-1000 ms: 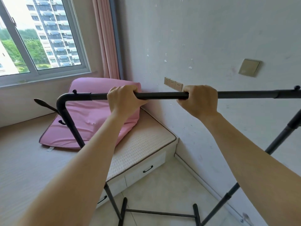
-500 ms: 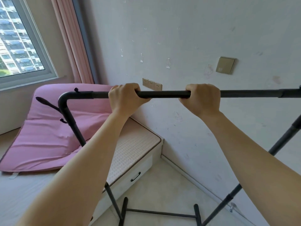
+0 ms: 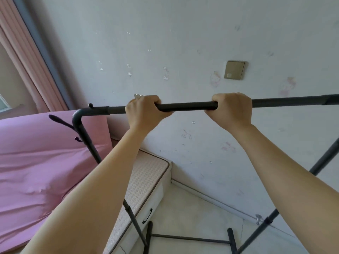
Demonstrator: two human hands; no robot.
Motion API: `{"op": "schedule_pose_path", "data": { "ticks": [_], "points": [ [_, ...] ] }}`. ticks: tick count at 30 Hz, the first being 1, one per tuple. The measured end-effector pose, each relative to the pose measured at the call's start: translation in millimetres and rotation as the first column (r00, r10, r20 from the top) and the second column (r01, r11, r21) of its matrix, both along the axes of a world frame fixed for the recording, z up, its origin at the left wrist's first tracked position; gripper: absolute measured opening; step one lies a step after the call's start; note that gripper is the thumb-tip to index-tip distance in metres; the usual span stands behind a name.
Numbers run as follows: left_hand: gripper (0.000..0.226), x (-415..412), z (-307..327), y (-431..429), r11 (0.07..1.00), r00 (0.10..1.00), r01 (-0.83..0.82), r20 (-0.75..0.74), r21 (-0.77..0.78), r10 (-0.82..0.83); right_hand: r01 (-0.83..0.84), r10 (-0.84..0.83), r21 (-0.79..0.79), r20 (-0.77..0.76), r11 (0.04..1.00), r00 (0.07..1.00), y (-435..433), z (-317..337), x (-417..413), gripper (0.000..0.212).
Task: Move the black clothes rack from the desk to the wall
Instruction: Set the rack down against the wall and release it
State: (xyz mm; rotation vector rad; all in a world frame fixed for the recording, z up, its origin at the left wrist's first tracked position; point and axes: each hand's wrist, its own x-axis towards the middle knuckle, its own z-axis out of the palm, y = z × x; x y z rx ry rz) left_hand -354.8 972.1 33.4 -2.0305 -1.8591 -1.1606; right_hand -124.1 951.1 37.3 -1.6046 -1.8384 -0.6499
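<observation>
The black clothes rack stands in front of me, its top bar running level across the view. My left hand is closed around the bar left of centre. My right hand grips the same bar a short way to the right. The rack's left upright bends down from the corner past the bed's edge. Its right upright slants down at the far right. The base bars rest on the pale floor near the bottom edge. The grey-white wall lies just behind the bar.
A low bed platform with a drawer sits at the left, a pink mattress lying on it. A pink curtain hangs at the top left. A wall switch plate is above the bar. A skirting board runs along the floor.
The view has swung to the right and nearer the wall. The window has slid out of sight and the bed corner is closer. Both hands keep the same grip on the bar.
</observation>
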Motion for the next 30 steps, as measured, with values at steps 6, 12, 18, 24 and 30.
{"op": "schedule_pose_path", "data": {
  "ticks": [6, 12, 18, 24, 30],
  "points": [
    [0.045, 11, -3, 45, 0.996, 0.996, 0.086, -0.001, 0.007, -0.086, 0.086, -0.087, 0.009, 0.004, 0.996, 0.996, 19, -1, 8, 0.033],
    [0.045, 36, -5, 84, 0.988, 0.989, 0.151, -0.003, 0.02, -0.151, 0.155, -0.156, 0.024, 0.016, 0.988, 0.988, 42, -1, 27, 0.035],
    [0.041, 57, -2, 122, 0.984, 0.984, 0.177, -0.015, 0.023, -0.177, 0.191, -0.191, 0.036, 0.01, 0.981, 0.982, 74, 0, 46, 0.029],
    [0.044, 80, 1, 160, 0.975, 0.975, 0.222, -0.023, 0.016, -0.222, 0.216, -0.216, 0.054, -0.007, 0.975, 0.976, 102, 1, 68, 0.028],
    [0.044, 99, 0, 188, 0.966, 0.967, 0.253, -0.004, 0.047, -0.253, 0.242, -0.242, 0.051, -0.01, 0.969, 0.97, 122, 2, 85, 0.03]
  ]
}}
